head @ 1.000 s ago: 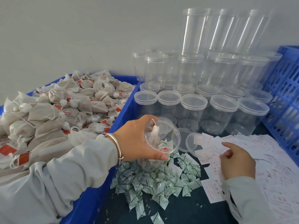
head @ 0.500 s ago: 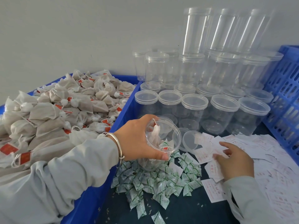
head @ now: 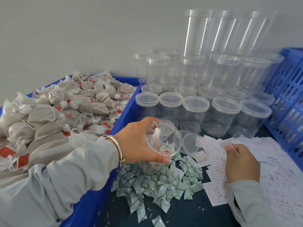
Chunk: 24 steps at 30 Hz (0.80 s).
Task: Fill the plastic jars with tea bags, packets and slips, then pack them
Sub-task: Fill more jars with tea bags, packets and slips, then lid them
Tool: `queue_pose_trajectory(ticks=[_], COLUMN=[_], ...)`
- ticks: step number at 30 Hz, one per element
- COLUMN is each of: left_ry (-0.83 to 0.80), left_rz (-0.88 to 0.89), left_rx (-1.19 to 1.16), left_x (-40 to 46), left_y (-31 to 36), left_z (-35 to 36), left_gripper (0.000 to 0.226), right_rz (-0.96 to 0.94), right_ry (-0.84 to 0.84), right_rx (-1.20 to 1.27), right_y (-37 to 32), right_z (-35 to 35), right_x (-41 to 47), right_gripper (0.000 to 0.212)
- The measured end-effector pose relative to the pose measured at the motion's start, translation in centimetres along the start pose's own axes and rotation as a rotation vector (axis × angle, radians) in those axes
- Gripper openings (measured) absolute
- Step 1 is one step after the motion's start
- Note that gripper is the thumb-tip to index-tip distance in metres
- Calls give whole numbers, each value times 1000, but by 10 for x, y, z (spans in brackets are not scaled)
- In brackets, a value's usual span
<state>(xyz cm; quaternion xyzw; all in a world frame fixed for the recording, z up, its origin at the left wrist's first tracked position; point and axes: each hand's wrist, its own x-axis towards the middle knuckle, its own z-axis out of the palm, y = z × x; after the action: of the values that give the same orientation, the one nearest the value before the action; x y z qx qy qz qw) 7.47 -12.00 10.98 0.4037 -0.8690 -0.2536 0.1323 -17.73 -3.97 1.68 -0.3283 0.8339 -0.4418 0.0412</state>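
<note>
So the left hand (head: 141,141) has the open jar (head: 162,145) wrapped at the rim, thumb on the near side and fingers round the far side, tilted so the mouth faces toward the camera and a bit to the right. There's already a tea bag (head: 156,138) inside, plus what looks like a green-printed packet near the bottom edge of the opening. The jar's base sits down in the pile of green packets (head: 157,182).

What matters for the next bit is that the slips (head: 255,154) are all off to the right of the jar, and the right hand (head: 241,163) is planted right on them — fingers curled, pinching at one slip at its fingertips (can't tell for sure if it's actually lifted clear of the pile). So my guess is the slip goes leftward and slightly up into that mouth, which is a short hop since the opening already leans that way.

Room-wise it's fine — a loose lid (head: 191,143) lies between the two hands just beside the jar rim, the row of capped empty jars (head: 224,115) stands behind, and the blue bin of tea bags (head: 127,102) walls off the left. Only snag I can see is dragging extra slips along.
</note>
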Motion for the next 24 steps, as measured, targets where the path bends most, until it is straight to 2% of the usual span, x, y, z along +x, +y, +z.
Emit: queue_pose_trajectory(ticks=[6, 8, 10, 13, 17, 24], left_ry=[-19, -30, -45, -65, -36, -16], left_rz=[-2, -4, 0, 18, 56, 84], left_rx=[18, 27, 39, 81, 65, 90], left_x=[1, 2, 3, 4, 3, 2], left_y=[1, 2, 2, 1, 1, 3], left_z=[0, 1, 3, 5, 6, 6], left_gripper=[118, 118, 117, 113, 101, 93], right_rz=[-190, -366, -548, -711, -741, -815], right_ry=[282, 395, 433, 280, -17, -164], right_rx=[171, 293, 390, 486, 440, 391], right_y=[-5, -16, -30, -54, -72, -60], right_z=[-5, -6, -3, 12, 33, 33], right_x=[-8, -19, -32, -57, -83, -84], right_gripper=[19, 21, 22, 19, 26, 44])
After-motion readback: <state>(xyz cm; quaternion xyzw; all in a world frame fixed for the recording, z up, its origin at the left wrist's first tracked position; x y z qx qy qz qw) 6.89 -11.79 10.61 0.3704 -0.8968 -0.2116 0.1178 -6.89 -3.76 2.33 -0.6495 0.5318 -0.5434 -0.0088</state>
